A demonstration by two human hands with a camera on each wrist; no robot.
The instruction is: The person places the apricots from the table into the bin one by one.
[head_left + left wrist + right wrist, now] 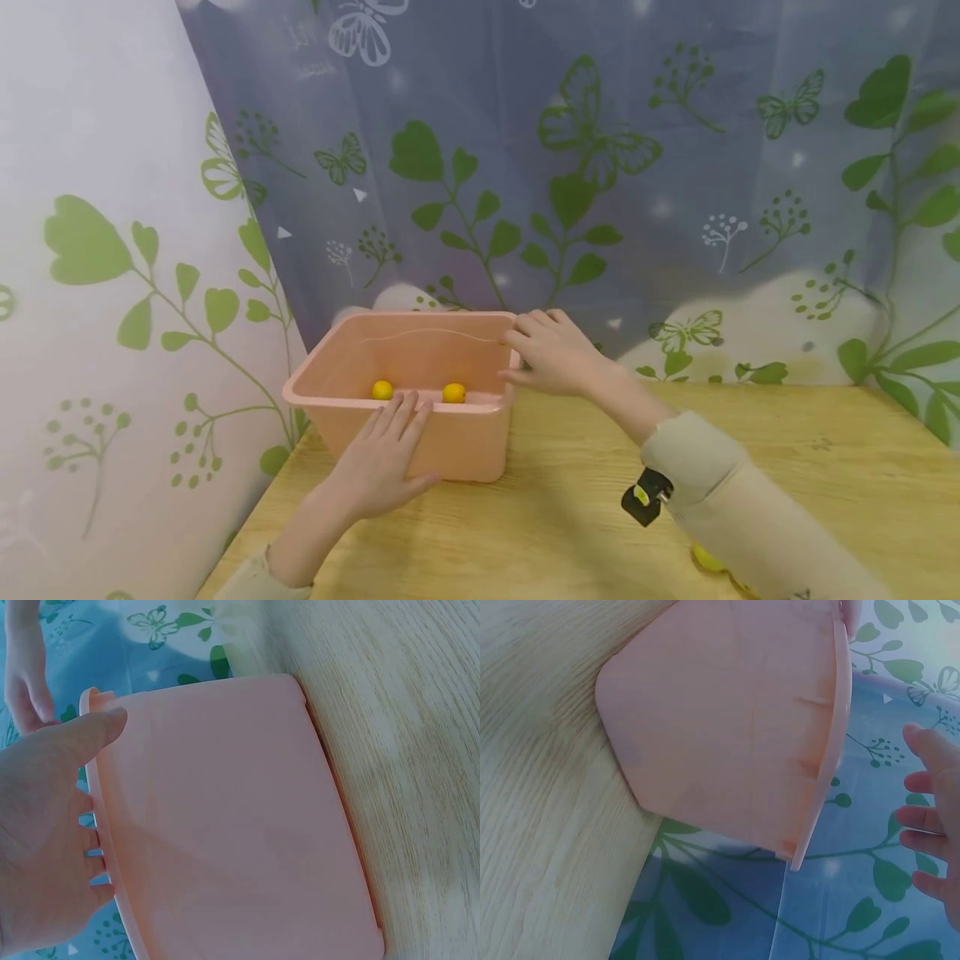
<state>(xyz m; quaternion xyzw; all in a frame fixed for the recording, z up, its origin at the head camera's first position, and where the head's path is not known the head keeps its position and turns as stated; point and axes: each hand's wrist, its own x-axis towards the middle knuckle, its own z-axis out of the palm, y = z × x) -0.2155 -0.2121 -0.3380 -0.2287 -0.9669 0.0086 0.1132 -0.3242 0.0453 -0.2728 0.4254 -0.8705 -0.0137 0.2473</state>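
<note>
A pink plastic bin point(465, 446) stands upright on the wooden table. Two small yellow balls or fruits point(382, 390) lie on its floor. My left hand point(382, 467) rests at the front rim, its straight fingers reaching over the edge and the thumb spread along the outside; in the left wrist view the thumb overlaps the bin's outer wall. At the back right corner, my right hand point(555, 354) hovers with fingers loosely bent over the rim. The right wrist view has this right hand point(937, 825) apart from the bin's rim point(840, 720), holding nothing.
More yellow things point(707, 558) lie at the lower right, partly hidden by the right sleeve point(757, 508). A small black camera point(647, 497) is worn on that wrist. Behind the wooden table point(600, 500) hangs a blue leaf-and-butterfly cloth point(480, 100); a pale one covers the left.
</note>
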